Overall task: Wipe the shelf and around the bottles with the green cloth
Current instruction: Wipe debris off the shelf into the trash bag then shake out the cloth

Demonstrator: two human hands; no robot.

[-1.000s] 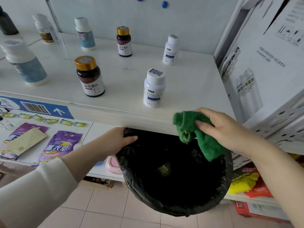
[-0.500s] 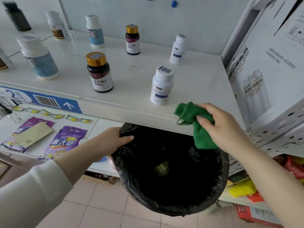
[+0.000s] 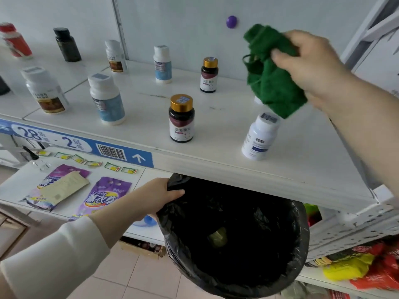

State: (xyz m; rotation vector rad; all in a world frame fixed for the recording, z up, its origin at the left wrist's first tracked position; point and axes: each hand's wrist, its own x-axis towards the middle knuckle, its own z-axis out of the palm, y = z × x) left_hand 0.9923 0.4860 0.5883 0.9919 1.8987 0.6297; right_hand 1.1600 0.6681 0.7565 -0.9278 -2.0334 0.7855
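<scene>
My right hand (image 3: 311, 65) grips the bunched green cloth (image 3: 269, 74) in the air above the right back part of the white shelf (image 3: 226, 108). The cloth hangs over a white bottle (image 3: 260, 137) near the front edge and hides another bottle behind it. A dark bottle with a gold cap (image 3: 181, 118) stands mid-shelf, a second one (image 3: 209, 75) farther back. Several white and blue bottles stand to the left. My left hand (image 3: 151, 198) holds the rim of a black-lined bin (image 3: 237, 240) below the shelf edge.
A lower shelf on the left carries purple lavender packets (image 3: 101, 195) and small price tags. A blue barcode strip (image 3: 82, 145) runs along the shelf front. White cardboard boxes stand at the right. Red and yellow packages (image 3: 362, 268) lie at the bottom right. Dark smudges mark the shelf (image 3: 155, 96).
My right hand has lifted the green cloth from over the bin, up and back above the shelf. My left hand stays on the bin rim.
</scene>
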